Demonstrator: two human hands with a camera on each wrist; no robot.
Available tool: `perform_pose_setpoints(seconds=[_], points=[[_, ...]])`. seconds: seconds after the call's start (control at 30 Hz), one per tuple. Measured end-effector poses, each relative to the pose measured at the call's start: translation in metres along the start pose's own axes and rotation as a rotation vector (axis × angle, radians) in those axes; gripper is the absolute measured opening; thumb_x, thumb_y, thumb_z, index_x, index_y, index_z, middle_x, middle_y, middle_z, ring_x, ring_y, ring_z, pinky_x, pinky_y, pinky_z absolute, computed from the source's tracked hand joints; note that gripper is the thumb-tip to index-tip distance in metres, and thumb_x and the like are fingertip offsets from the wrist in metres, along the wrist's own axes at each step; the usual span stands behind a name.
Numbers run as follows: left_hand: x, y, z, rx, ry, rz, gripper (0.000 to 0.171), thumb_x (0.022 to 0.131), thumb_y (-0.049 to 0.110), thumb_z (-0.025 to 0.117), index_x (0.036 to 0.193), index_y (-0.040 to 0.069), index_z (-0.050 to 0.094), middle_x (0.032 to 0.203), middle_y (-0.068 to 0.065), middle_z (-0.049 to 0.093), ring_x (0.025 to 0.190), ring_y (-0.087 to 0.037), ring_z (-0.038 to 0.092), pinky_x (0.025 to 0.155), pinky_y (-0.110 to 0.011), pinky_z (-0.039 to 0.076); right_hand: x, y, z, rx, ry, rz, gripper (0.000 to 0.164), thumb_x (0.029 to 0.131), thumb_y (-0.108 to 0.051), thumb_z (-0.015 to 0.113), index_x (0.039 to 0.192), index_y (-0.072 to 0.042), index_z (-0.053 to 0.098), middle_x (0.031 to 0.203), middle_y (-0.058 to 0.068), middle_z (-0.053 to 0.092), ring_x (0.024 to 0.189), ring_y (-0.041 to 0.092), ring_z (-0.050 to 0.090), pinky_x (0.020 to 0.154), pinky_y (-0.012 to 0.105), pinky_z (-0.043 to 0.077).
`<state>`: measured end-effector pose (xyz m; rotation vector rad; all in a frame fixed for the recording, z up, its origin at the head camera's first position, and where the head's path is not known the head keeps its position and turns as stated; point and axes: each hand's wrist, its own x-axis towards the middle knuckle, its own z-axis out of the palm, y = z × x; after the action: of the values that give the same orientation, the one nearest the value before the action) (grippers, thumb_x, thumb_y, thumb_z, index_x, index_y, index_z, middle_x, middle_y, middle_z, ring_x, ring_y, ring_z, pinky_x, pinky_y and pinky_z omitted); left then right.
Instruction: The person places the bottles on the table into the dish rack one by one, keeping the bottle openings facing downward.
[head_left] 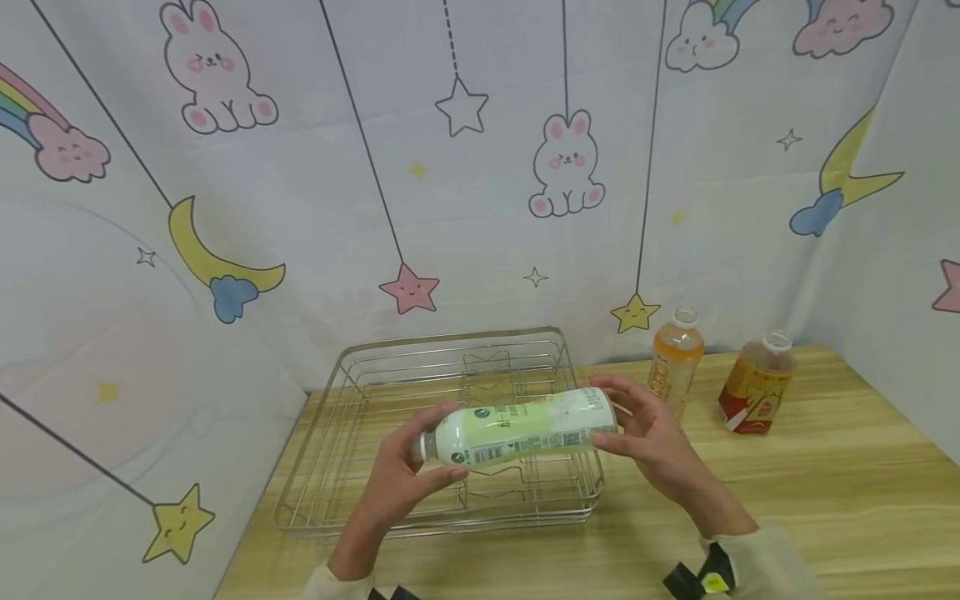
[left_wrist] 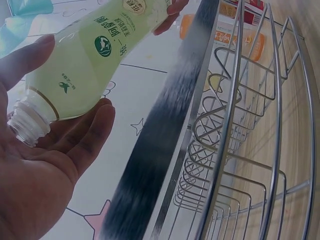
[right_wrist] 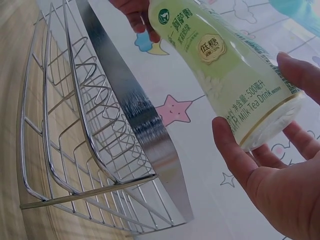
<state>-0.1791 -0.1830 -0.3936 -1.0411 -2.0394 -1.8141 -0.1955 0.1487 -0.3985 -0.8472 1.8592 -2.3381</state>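
A green-labelled milk tea bottle [head_left: 525, 427] lies sideways in the air above the wire dish rack, held between both hands. My left hand [head_left: 400, 468] grips the neck end, thumb and fingers on opposite sides of the bottle's shoulder. At the base end, my right hand [head_left: 654, 440] holds the bottle between thumb and fingers. In the left wrist view the clear threaded neck [left_wrist: 29, 121] shows without a cap, beside the left palm. The right wrist view shows the clear base [right_wrist: 275, 122] near the right palm, with "Milk Tea Drink" printed above it.
The metal wire rack [head_left: 442, 527] stands on the wood-grain table [head_left: 847, 500] below the bottle. To its right stand an orange drink bottle [head_left: 677, 358] and a red-and-yellow labelled bottle [head_left: 757, 387]. A patterned white curtain [head_left: 480, 208] hangs behind.
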Motion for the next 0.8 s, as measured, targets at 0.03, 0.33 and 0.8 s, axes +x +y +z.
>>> perform_pose_setpoints(seconds=[0.03,0.33,0.8], points=[[0.0,0.0,0.0,0.0,-0.001,-0.004,0.063,0.077,-0.013,0.075,0.135,-0.01,0.049,0.121,-0.017,0.059,0.094,-0.016,0.063,0.073,-0.032,0.06,0.0,0.0,0.0,-0.006,0.003,0.005,0.056,0.087,0.011,0.066,0.137,-0.009,0.052,0.135,0.003,0.053,0.115,0.018,0.057,0.083,0.031,0.057],[-0.002,-0.002,-0.002,0.028,-0.015,-0.027,0.066,0.076,-0.013,0.075,0.137,-0.007,0.049,0.121,-0.025,0.057,0.096,-0.017,0.063,0.073,-0.036,0.061,0.0,-0.001,0.0,-0.029,0.018,0.025,0.054,0.086,0.01,0.067,0.134,-0.012,0.055,0.133,0.003,0.054,0.112,0.018,0.058,0.082,0.031,0.057],[-0.006,-0.006,-0.012,0.029,-0.041,-0.019,0.067,0.076,-0.016,0.073,0.138,-0.007,0.048,0.136,-0.02,0.055,0.112,-0.025,0.064,0.087,-0.038,0.057,-0.002,-0.006,-0.005,-0.057,0.039,0.035,0.055,0.086,0.011,0.067,0.132,-0.016,0.058,0.132,0.0,0.056,0.112,0.016,0.06,0.081,0.032,0.058]])
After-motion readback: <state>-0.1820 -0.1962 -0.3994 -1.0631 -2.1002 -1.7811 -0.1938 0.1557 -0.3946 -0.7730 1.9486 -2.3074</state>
